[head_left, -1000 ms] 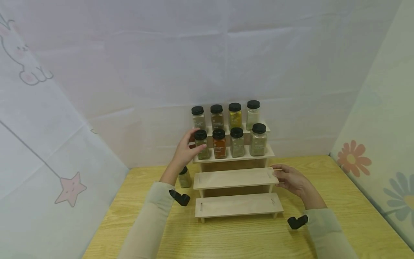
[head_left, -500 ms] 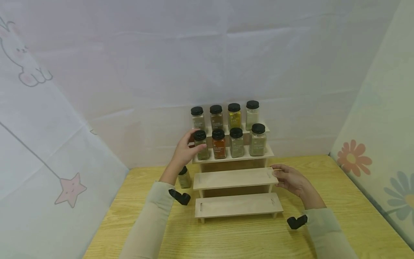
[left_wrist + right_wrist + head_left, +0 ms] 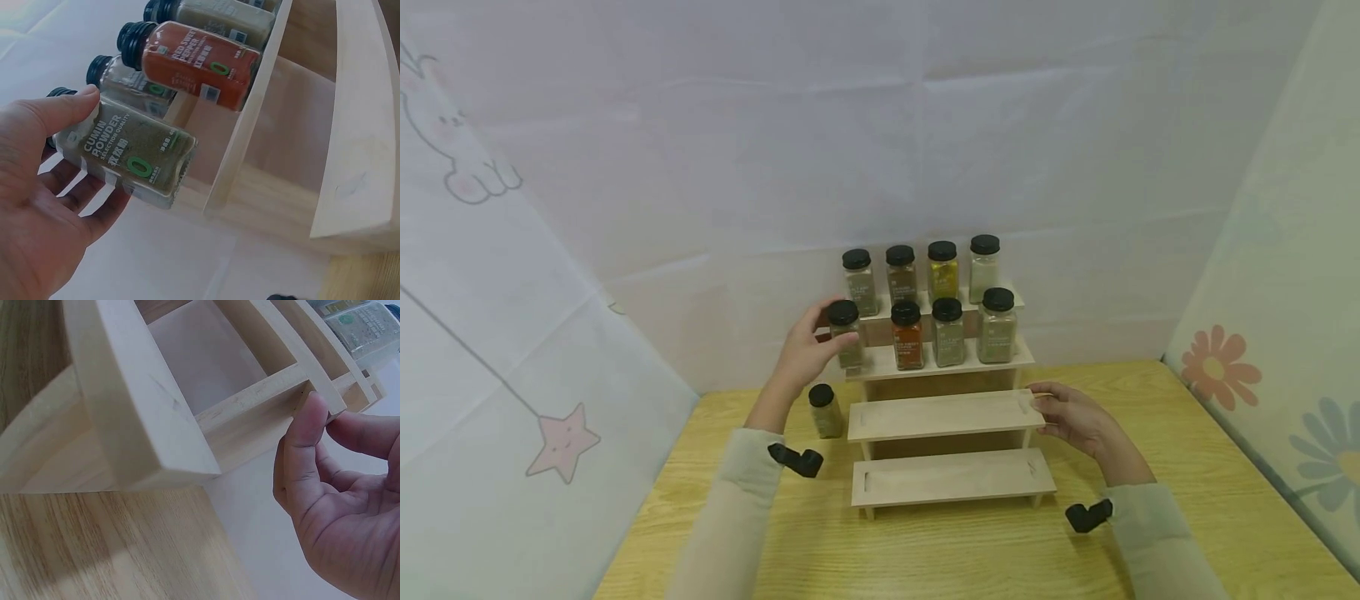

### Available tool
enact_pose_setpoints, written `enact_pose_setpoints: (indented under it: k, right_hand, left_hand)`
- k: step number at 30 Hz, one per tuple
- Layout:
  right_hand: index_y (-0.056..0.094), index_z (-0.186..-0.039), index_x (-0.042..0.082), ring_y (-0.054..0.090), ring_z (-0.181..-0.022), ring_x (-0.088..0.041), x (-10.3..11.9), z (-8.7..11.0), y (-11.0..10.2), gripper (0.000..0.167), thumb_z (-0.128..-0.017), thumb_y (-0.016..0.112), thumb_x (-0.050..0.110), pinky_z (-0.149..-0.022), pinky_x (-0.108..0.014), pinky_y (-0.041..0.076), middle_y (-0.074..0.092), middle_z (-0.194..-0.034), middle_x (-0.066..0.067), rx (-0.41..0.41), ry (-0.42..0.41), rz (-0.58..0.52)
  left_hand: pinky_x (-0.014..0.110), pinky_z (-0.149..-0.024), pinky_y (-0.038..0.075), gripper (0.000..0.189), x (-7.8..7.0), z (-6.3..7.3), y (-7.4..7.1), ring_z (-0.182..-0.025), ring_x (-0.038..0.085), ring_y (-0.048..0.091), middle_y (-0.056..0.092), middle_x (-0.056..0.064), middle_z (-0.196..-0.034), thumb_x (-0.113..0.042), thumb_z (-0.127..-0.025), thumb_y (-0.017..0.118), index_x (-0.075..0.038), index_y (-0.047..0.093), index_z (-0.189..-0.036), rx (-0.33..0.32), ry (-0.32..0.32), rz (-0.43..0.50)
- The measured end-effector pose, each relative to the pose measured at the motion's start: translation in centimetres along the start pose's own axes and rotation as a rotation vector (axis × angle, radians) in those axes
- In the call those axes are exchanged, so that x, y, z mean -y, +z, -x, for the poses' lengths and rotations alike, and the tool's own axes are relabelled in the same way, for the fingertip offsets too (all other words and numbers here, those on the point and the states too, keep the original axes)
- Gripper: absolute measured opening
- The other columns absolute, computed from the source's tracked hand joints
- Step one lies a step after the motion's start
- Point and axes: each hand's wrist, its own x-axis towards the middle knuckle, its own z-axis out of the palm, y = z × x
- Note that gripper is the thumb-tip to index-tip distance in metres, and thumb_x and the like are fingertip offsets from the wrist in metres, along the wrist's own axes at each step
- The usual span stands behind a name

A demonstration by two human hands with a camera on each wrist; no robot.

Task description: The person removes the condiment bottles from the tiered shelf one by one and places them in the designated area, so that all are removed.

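1. Pale wall sheets [image 3: 760, 167] stand round a wood table [image 3: 925, 558], w/ a bunny [image 3: 452, 125], a pink star [image 3: 563, 437] & big flowers [image 3: 1217, 367] on them.
2. Wood rack [image 3: 955, 481] sits on the table, 4 steps, like stairs.
3. My L hand [image 3: 802, 354] pinches the cumin jar [image 3: 125, 147] nr its blk lid, thumb on one side, fingers on the other, gaps btwn the fingers.
4. Cumin jar is at the L end of the 2nd step from the top; can't tell if its bottom touches wood.
5. Red jar [image 3: 907, 345] stands to its R, w/ a gap btwn, then 2 pale jars [image 3: 950, 343].
6. Top step has 4 jars, incl. a yellow jar [image 3: 943, 279].
7. My R hand [image 3: 1075, 421] pinches the R end of the 3rd step [image 3: 943, 415] btwn thumb & fingers.
8. Another small jar [image 3: 826, 418] stands on the table, just L of the rack, below my L hand.
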Motion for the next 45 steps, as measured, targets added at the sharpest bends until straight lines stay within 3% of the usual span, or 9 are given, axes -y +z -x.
enact_pose_setpoints:
  k: [5,11,17,23,31,45]
  right_hand:
    - [0.025,-0.154,-0.003,0.062,-0.088,-0.010,-0.1,0.0,-0.1,0.064,-0.104,0.059,0.019,-0.080,-0.031,0.057,0.056,-0.112,-0.001,-0.011,-0.001,0.001]
    - [0.024,-0.154,-0.004,0.062,-0.090,-0.011,-0.1,0.1,0.0,0.065,-0.105,0.059,0.019,-0.079,-0.030,0.056,0.057,-0.112,-0.001,-0.013,0.004,0.004]
    - [0.022,-0.155,-0.005,0.063,-0.090,-0.011,-0.3,0.2,-0.2,0.065,-0.105,0.057,0.017,-0.077,-0.028,0.056,0.058,-0.111,0.000,-0.011,-0.002,0.000]
    - [0.028,-0.152,-0.003,0.062,-0.088,-0.010,-0.3,0.1,-0.3,0.059,-0.105,0.058,0.017,-0.078,-0.029,0.057,0.057,-0.111,-0.001,-0.016,0.002,0.000]
    - [0.024,-0.154,-0.005,0.059,-0.086,-0.010,-0.1,0.0,-0.2,0.064,-0.105,0.058,0.018,-0.076,-0.027,0.056,0.054,-0.111,-0.002,-0.013,-0.003,0.009]
    - [0.021,-0.156,-0.004,0.057,-0.088,-0.011,0.2,0.2,0.1,0.068,-0.105,0.058,0.019,-0.079,-0.029,0.056,0.048,-0.116,-0.004,-0.019,0.005,0.020]
  left_hand:
    - [0.054,-0.108,0.043,0.064,-0.1,1.0,-1.5,-0.122,0.030,0.054,0.059,0.012,-0.133,-0.025,-0.093,0.076,-0.019,0.046,-0.149,0.011,-0.032,-0.051]
    - [0.056,-0.108,0.041,0.062,-1.4,2.7,-2.8,-0.123,0.035,0.053,0.057,0.019,-0.134,-0.013,-0.096,0.072,-0.010,0.043,-0.150,0.021,-0.086,-0.097]
    - [0.056,-0.110,0.039,0.066,2.1,2.7,-4.2,-0.125,0.034,0.052,0.056,0.016,-0.136,-0.022,-0.094,0.075,-0.014,0.043,-0.151,0.009,-0.082,-0.085]
    - [0.056,-0.110,0.039,0.067,3.2,3.4,-5.3,-0.124,0.030,0.053,0.057,0.012,-0.134,-0.028,-0.092,0.077,-0.017,0.043,-0.150,0.004,-0.077,-0.078]
    - [0.057,-0.110,0.039,0.067,4.5,4.2,-6.4,-0.123,0.029,0.053,0.057,0.011,-0.134,-0.028,-0.092,0.077,-0.016,0.043,-0.149,-0.005,-0.083,-0.091]
    - [0.060,-0.111,0.036,0.072,8.1,5.8,-7.4,-0.127,0.033,0.050,0.054,0.015,-0.137,-0.025,-0.091,0.078,-0.011,0.041,-0.151,-0.012,-0.159,-0.067]
